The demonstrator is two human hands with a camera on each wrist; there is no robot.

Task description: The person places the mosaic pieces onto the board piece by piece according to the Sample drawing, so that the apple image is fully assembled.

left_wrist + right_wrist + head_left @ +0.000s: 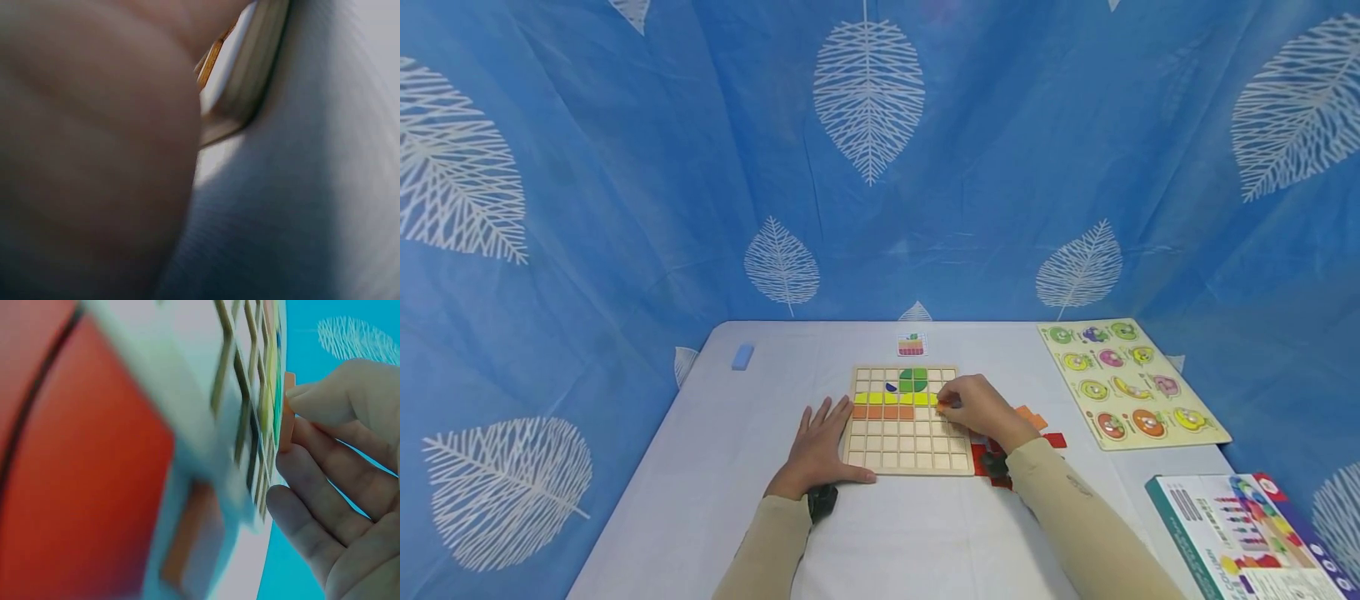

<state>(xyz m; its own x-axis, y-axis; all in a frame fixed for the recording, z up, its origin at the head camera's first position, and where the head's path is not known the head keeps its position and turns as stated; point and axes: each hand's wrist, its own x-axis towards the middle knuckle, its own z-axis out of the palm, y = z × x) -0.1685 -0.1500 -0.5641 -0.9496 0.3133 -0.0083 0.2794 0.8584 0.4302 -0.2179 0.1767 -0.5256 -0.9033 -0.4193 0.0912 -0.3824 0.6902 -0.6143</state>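
Note:
A wooden grid board (907, 460) lies mid-table, with orange tiles (882, 412) in a row at its left, a yellow row (883, 399) above, and green pieces (913, 380) and a small dark blue one near the top. My right hand (985, 408) pinches an orange tile (286, 428) between thumb and fingers over the board's right side. Spread along the board's left edge, my left hand (820, 446) has its thumb by the front edge. In the left wrist view, that hand's blurred skin covers most of the board.
Loose red tiles (1055, 440) and orange tiles (1032, 417) lie right of the board, partly under the right forearm. A small picture card (912, 344) sits behind it. A blue block (742, 357) is far left; a fruit puzzle (1195, 437) and a box (1247, 542) occupy the right.

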